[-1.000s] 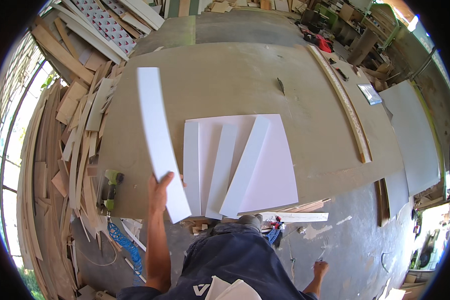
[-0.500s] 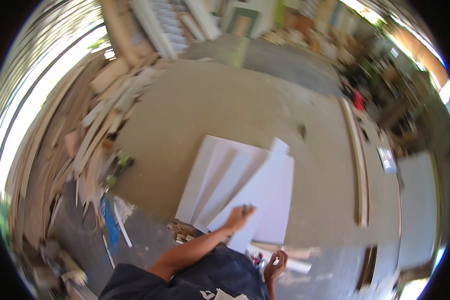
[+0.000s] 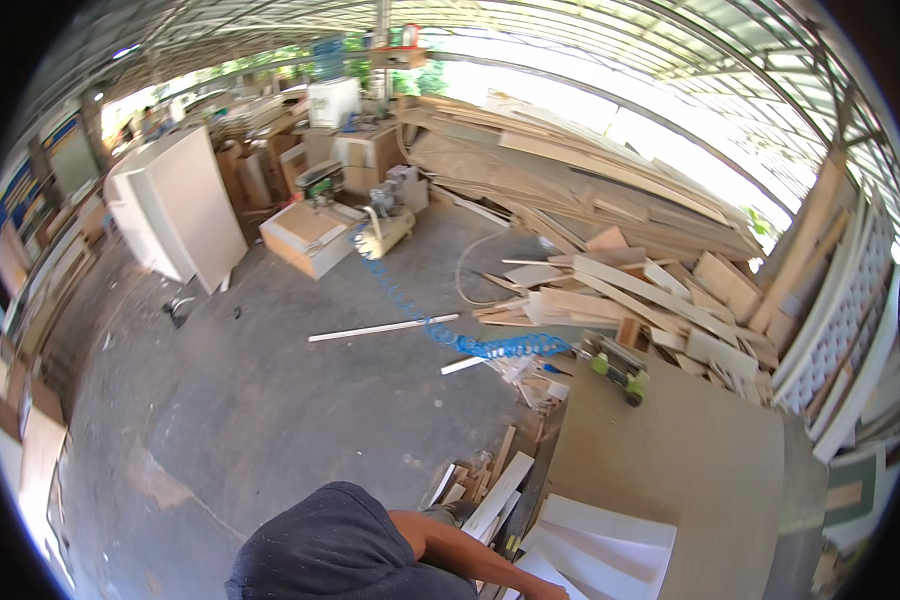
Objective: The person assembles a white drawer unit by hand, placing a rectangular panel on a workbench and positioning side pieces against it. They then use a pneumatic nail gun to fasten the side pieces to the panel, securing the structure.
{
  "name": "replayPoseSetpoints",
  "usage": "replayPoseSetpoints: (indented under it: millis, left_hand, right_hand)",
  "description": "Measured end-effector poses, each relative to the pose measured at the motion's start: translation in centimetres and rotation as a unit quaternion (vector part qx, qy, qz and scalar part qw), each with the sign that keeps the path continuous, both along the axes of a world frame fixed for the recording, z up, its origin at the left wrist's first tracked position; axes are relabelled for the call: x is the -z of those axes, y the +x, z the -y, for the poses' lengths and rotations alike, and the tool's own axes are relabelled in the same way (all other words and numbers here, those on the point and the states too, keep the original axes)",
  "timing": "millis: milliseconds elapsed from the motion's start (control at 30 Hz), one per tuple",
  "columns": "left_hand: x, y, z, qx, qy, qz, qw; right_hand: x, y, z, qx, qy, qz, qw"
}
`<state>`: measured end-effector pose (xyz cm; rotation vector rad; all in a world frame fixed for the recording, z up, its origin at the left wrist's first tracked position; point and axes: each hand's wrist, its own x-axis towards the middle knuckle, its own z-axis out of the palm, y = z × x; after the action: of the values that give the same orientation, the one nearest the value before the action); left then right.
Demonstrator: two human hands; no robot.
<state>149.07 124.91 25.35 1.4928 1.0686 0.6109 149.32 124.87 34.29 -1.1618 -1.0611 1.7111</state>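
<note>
My left arm reaches across the lower edge toward several white panels on the worktable. Only the back part of my left hand point(image 3: 544, 588) shows, over or against a white panel point(image 3: 552, 558); its fingers are cut off by the edge of the picture. Beneath it lies a wider white board point(image 3: 610, 522), with other white strips spread over it. The brown worktable top point(image 3: 710, 450) carries these pieces. My right hand is out of the picture.
A green-and-black power tool point(image 3: 618, 368) rests at the table's corner, near a coiled blue air hose point(image 3: 510, 346). The hose runs to an air compressor point(image 3: 382, 232) on the floor. Wood offcuts point(image 3: 660, 290) are heaped beyond the table. A tall white cabinet point(image 3: 175, 210) stands far left.
The view has swung left, from the tabletop to the workshop floor and compressor. My right hand has left the picture, and my left hand now sits at its lower edge.
</note>
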Motion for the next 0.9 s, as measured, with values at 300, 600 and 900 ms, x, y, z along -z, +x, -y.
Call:
replayPoseSetpoints:
  millis: [300, 600, 900]
  left_hand:
    - [2.7, -3.0, 4.2, -0.072, 0.117, -0.033, 0.990]
    - [-2.2, -12.1, -0.2, -0.280, 0.135, -0.301, 0.902]
    - [3.5, -15.2, -5.0, -0.195, 0.119, -0.421, 0.878]
  right_hand:
    - [-1.5, -6.9, 1.2, -0.158, 0.041, 0.014, 0.986]
    - [4.7, -1.6, -0.8, -0.052, 0.023, 0.131, 0.990]
    - [16.3, 18.4, 2.0, 0.253, -0.040, 0.316, 0.914]
